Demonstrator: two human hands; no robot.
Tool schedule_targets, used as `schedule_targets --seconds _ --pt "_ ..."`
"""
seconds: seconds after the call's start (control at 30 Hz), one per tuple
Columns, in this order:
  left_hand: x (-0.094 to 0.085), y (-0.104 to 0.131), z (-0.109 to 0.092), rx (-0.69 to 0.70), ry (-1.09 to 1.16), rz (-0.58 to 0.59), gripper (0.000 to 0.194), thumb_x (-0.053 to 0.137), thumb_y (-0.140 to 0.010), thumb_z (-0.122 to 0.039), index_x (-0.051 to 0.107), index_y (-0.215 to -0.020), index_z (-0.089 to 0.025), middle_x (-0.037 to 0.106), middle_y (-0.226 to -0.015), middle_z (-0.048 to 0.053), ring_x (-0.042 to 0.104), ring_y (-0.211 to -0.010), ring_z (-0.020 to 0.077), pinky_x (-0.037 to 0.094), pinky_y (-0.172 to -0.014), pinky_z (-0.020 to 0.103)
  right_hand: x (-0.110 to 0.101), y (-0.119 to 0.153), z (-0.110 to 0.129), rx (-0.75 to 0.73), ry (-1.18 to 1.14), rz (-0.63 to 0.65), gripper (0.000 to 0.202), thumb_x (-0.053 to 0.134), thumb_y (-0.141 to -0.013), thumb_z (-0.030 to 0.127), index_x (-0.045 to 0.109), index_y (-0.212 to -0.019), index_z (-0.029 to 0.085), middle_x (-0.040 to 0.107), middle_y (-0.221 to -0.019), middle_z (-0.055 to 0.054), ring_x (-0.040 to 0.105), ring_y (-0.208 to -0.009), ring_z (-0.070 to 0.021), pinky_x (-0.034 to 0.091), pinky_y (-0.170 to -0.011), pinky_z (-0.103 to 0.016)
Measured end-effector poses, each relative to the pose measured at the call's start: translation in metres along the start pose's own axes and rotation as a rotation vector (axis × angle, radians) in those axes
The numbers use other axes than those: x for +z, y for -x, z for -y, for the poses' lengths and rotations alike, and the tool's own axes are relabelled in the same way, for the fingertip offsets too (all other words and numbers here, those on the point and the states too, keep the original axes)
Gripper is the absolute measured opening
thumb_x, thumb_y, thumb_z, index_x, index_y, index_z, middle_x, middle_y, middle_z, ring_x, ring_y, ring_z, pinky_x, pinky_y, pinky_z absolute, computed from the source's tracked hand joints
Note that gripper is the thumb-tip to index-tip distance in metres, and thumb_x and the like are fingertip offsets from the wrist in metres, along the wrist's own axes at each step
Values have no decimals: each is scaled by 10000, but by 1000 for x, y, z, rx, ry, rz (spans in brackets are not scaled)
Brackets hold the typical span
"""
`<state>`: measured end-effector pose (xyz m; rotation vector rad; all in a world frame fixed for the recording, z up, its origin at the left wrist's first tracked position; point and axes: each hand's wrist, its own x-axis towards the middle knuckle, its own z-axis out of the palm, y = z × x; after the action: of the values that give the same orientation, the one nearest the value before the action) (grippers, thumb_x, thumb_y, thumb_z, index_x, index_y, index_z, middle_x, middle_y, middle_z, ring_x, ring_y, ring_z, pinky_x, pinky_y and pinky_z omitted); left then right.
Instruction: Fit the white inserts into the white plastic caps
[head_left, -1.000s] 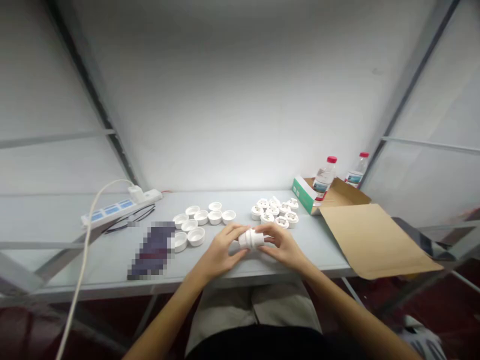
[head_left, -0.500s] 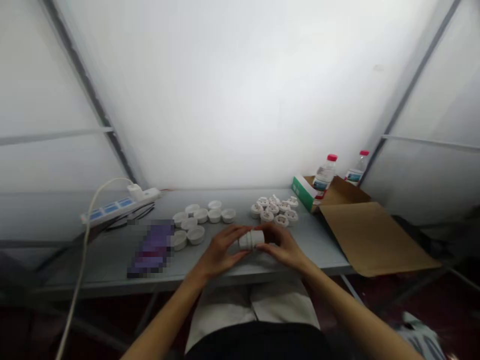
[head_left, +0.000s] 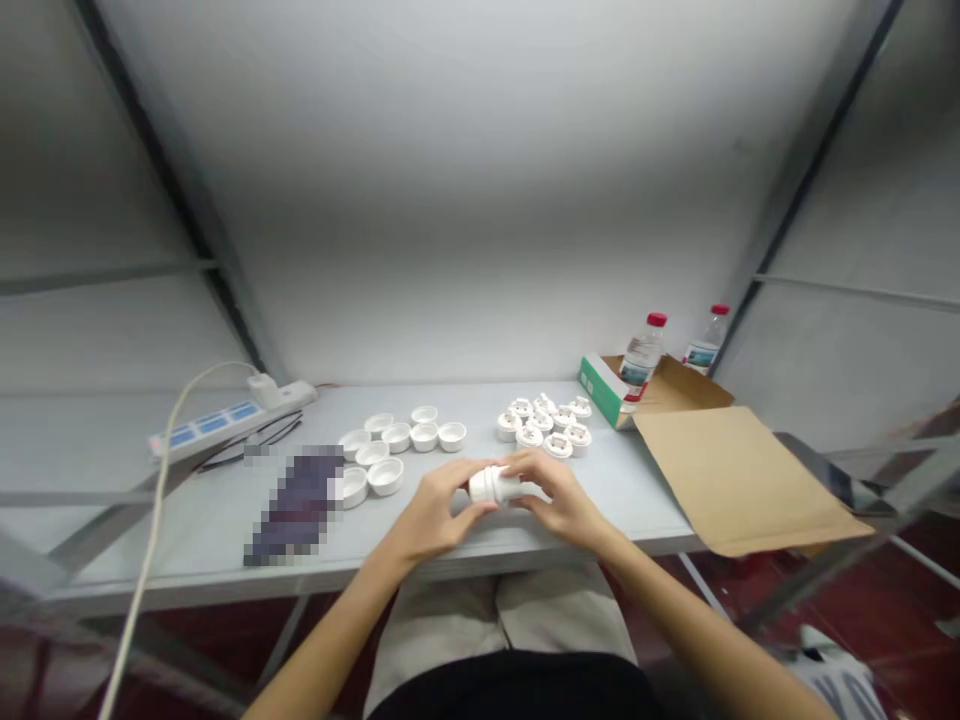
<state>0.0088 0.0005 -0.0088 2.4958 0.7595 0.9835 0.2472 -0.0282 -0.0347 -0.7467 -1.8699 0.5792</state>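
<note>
Between my hands, above the table's front part, a white round plastic housing point(head_left: 491, 484) is held on its side, a ridge running round its middle. My left hand point(head_left: 441, 508) grips its left end with thumb and fingers. From the right, my right hand point(head_left: 559, 500) closes round the other end, hiding part of it. Just beyond, to the right, stands a cluster of several white round fittings point(head_left: 557, 445) with small raised parts and contacts on top. To the left sit several white open cups point(head_left: 386, 476), hollow side up.
A power strip point(head_left: 225, 422) with a white cable lies at the table's left. Near it is a pixelated dark flat thing point(head_left: 296, 510). On the right, an open cardboard box point(head_left: 742, 470) has a bottle point(head_left: 642, 358) in it; another bottle point(head_left: 705, 342) stands behind.
The housing has turned slightly in my hands, and my right fingers have shifted over its top. The picture's lighting has changed, with the back wall now darker. Cups and fittings keep their places.
</note>
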Motion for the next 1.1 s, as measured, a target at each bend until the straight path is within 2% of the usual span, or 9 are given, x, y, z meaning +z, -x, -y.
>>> schedule_targets --seconds 0.13,0.3,0.47,0.63,0.7,0.8,0.9,1.0,1.1 --pt "1 -1 1 -6 19 4 439 699 -943 -403 646 -1351 -251 731 -1284 75 700 -1145 256 592 -971 388 0 0 1 4 -6 -5 239 699 -935 281 675 -1173 271 693 -1215 -71 652 -1158 -249 547 -981 -410" --pt "4 3 4 124 -29 -62 493 756 -914 -360 609 -1367 -233 718 -1289 99 688 -1186 265 577 -1029 419 1 1 1 124 15 22 357 669 -966 460 648 -1214 204 705 -923 -42 641 -781 -187 534 -730 -317" --pt "5 6 3 207 -85 -89 543 739 -930 -289 556 -1441 -266 699 -1319 70 684 -1210 244 595 -1024 386 1 2 -3 140 92 32 397 579 -1005 558 663 -1140 194 621 -736 1 562 -644 -167 460 -639 -299" --pt "5 5 8 164 -112 -150 552 747 -927 -311 568 -1443 -238 711 -1333 104 689 -1221 275 590 -1049 440 1 3 0 76 44 47 570 667 -954 550 527 -1408 234 662 -1217 -113 644 -1010 -240 554 -800 -343" --pt "4 5 9 153 -111 -150 571 753 -925 -331 558 -1452 -237 708 -1351 101 692 -1223 277 586 -1056 442 1 2 2 43 48 30 541 667 -959 529 539 -1400 242 633 -1304 -125 632 -1095 -249 555 -851 -353" --pt "4 6 7 216 -109 -125 547 738 -939 -298 547 -1449 -247 705 -1349 85 692 -1216 253 595 -1031 406 0 2 1 94 78 34 395 534 -1031 552 652 -1210 221 717 -944 -59 669 -827 -204 529 -768 -333" --pt "6 6 3 313 -110 -119 470 702 -960 -231 567 -1411 -243 719 -1291 85 696 -1181 229 602 -997 379 0 2 -2 224 68 82 516 372 -1071 612 693 -1036 210 627 -632 4 590 -569 -166 470 -614 -301" --pt "7 6 1 272 -104 -115 472 726 -942 -257 573 -1389 -234 725 -1258 89 702 -1159 229 605 -983 374 0 2 -4 179 35 71 559 437 -1023 680 652 -1225 206 717 -904 -60 656 -758 -205 519 -697 -327" --pt "7 5 3 178 -98 -149 488 751 -924 -299 580 -1375 -224 721 -1268 97 704 -1166 243 600 -997 387 0 2 -2 109 -24 31 640 622 -947 650 517 -1411 223 647 -1283 -124 648 -1044 -244 549 -834 -350"
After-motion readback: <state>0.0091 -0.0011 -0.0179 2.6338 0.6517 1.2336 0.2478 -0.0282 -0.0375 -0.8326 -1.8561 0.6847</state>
